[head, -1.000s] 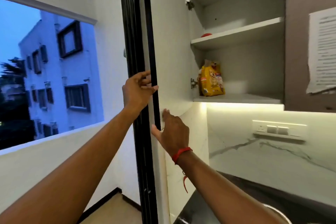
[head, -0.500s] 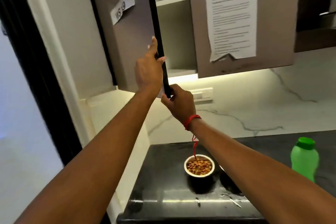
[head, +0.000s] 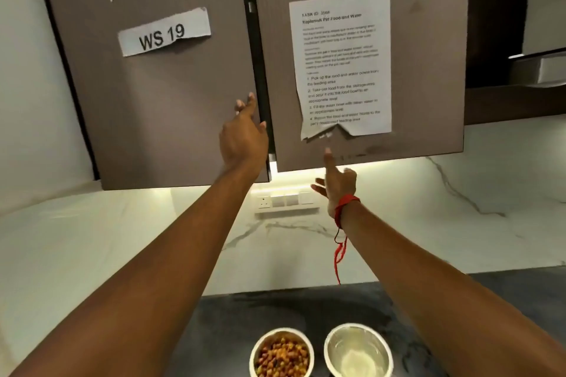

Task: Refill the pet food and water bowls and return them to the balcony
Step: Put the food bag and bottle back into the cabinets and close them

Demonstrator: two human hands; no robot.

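Note:
Two bowls stand side by side on the dark countertop point(head: 220, 330) at the bottom of the view. The white food bowl point(head: 281, 353) on the left is full of brown kibble. The steel bowl point(head: 358, 352) on the right looks shiny inside; whether it holds water I cannot tell. My left hand point(head: 243, 139) rests with spread fingers flat against the right edge of the left cabinet door point(head: 159, 95), which is closed. My right hand point(head: 337, 182) hovers just below the right cabinet door point(head: 428, 40), fingers apart, holding nothing. A red thread hangs from that wrist.
A "WS 19" label point(head: 164, 32) is stuck on the left door and a printed task sheet point(head: 341, 64) on the right door. A switch panel point(head: 286, 203) sits on the marble backsplash under the lit cabinet bottom. A white wall rises on the left.
The left cabinet door swung from wide open to closed under my hands. My right hand has let go of its edge and dropped slightly. The view turned from the balcony opening to the counter.

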